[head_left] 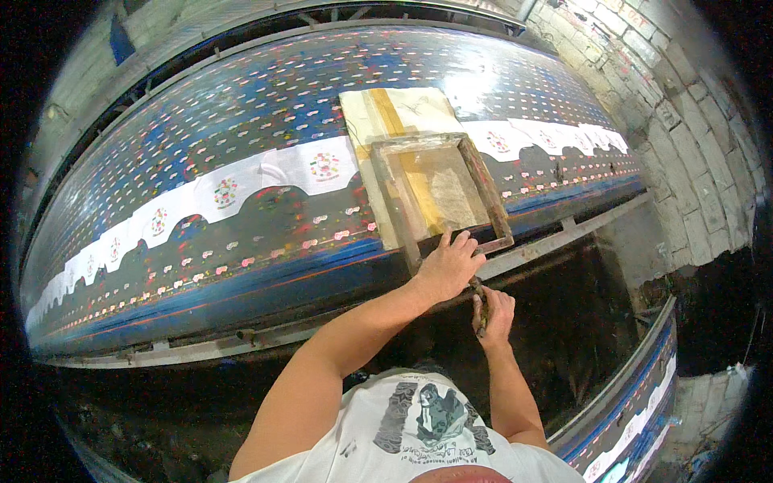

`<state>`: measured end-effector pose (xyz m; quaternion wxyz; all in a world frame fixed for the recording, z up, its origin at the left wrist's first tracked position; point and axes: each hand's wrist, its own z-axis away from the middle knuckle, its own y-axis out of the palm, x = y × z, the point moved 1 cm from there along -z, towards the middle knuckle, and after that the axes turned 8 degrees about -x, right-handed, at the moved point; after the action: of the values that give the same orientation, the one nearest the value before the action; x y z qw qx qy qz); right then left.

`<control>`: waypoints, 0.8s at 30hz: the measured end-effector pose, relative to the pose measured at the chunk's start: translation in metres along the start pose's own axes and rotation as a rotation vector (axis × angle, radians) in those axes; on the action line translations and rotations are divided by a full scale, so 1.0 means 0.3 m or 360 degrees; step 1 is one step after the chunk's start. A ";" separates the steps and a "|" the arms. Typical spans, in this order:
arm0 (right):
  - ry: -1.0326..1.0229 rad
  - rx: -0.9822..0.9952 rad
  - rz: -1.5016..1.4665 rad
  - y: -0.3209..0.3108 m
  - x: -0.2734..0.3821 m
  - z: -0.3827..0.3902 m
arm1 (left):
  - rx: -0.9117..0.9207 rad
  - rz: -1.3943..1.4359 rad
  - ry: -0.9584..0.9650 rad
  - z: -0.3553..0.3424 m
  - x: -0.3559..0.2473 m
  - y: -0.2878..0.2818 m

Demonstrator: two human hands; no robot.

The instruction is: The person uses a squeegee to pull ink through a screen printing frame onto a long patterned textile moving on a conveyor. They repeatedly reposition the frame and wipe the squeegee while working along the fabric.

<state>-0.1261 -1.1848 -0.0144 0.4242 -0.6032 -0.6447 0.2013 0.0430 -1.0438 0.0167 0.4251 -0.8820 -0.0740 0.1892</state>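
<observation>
A worn wooden screen-printing frame (485,187) lies tilted on a cream panel with yellow tape (392,113), at the near side of a long printing table (282,211). My left hand (448,267) is closed over the frame's near rail, fingertips pointing away from me; the palm side is hidden. Just below and right of it, beyond the table edge, my right hand (497,316) grips a dark, narrow, stained tool (481,320). Its exact kind is unclear.
White cut fabric pieces (225,193) with round colourful prints lie in a row on both sides of the panel. A metal rail (555,238) edges the table. A block wall (692,153) stands at right; a second table (636,419) with white pieces is lower right.
</observation>
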 end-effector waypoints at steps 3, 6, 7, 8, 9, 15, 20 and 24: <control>-0.0033 0.0026 -0.0044 0.006 -0.015 -0.015 | 0.0097 0.0003 -0.0035 -0.005 0.008 -0.011; -0.0044 0.0237 0.0080 -0.008 -0.030 -0.040 | 0.0143 -0.0044 -0.0023 -0.022 0.007 -0.022; -0.0030 0.0171 -0.0068 0.005 -0.036 -0.039 | 0.0152 -0.0071 -0.0018 -0.024 0.006 -0.026; 0.0086 0.0259 -0.0140 0.011 -0.049 -0.035 | 0.0175 -0.0070 -0.0013 -0.030 0.006 -0.028; 0.0201 0.0348 -0.0212 0.013 -0.063 -0.029 | 0.0197 -0.0070 -0.0010 -0.038 0.006 -0.029; 0.0658 0.0363 -0.1215 0.121 -0.147 0.010 | 0.0028 -0.0062 0.0110 -0.039 0.006 -0.017; 0.0993 0.0578 -0.1685 0.158 -0.173 0.051 | -0.0017 -0.0122 0.0129 -0.034 -0.004 -0.029; 0.0938 0.0511 -0.1650 0.150 -0.148 0.049 | 0.0023 -0.0161 0.0125 -0.042 -0.020 -0.037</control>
<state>-0.1143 -1.2146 -0.0710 0.7128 -0.1703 -0.6712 -0.1117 0.0429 -1.0475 0.0341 0.4431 -0.8808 -0.1005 0.1333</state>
